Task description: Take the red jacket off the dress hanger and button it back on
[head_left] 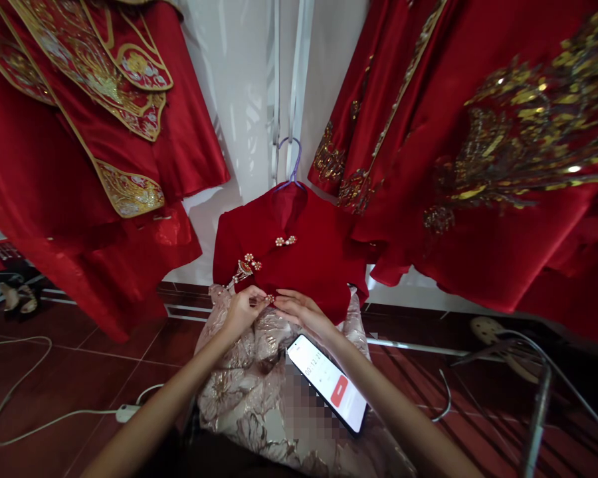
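A small red jacket (303, 265) hangs on a purple hanger (290, 166) above a pale floral skirt (249, 378). Pearl clasps (285, 241) run down its front. My left hand (243, 307) and my right hand (299, 309) meet at the jacket's lower front, fingers pinched together on a small pearl clasp (269, 299). A phone (329, 384) with a lit timer screen rests on my right forearm.
Large red gowns with gold embroidery hang at the left (80, 133) and right (503, 153). A white cable and plug (127, 413) lie on the dark red tiled floor. A metal stand (533, 411) is at the right. Shoes (17, 297) sit far left.
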Tool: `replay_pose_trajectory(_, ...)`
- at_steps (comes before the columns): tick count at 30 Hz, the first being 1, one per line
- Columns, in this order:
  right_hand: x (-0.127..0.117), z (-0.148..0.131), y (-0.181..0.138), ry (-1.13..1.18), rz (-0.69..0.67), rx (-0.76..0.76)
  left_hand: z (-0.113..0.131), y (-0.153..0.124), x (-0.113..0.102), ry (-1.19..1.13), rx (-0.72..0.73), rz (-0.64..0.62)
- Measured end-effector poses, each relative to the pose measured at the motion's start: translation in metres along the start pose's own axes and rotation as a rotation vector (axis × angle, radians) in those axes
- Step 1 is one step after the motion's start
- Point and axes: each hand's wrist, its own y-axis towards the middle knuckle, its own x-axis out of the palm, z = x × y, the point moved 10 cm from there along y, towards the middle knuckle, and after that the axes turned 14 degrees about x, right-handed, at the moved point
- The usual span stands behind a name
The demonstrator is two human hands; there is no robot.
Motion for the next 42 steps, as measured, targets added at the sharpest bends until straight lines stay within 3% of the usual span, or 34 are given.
replay_pose_trajectory(8, 0.000, -0.002, 0.001, -0.095, -0.019, 0.002, -0.013, 0.002, -0.004, -0.290, -0.131, 0.046)
replay_pose_trajectory(18, 0.009, -0.006, -0.005, -0.121, -0.015, -0.026, -0.012, 0.002, -0.007, -0.281, -0.153, 0.082)
replay_pose_trajectory(26, 0.008, -0.001, 0.001, -0.142, -0.013, -0.041, -0.019, -0.003, -0.007, -0.314, -0.249, 0.134)
replay_pose_trajectory(29, 0.003, 0.000, 0.004, -0.171, 0.007, -0.050, -0.021, -0.003, -0.001, -0.379, -0.292, 0.096)
replay_pose_trajectory(33, 0.001, -0.003, 0.004, -0.313, 0.045, -0.089, -0.008, -0.004, 0.014, -0.451, -0.345, -0.081)
replay_pose_trajectory(38, 0.010, -0.023, -0.011, -0.673, 0.116, -0.321, 0.021, 0.000, 0.023, -0.474, -0.237, -0.263)
replay_pose_trajectory(40, 0.013, -0.032, -0.017, -0.821, 0.187, -0.418, 0.018, 0.004, 0.027, -0.519, -0.257, -0.265)
replay_pose_trajectory(42, 0.009, -0.041, -0.022, -0.894, 0.297, -0.474, 0.005, 0.009, 0.029, -0.600, -0.350, -0.175)
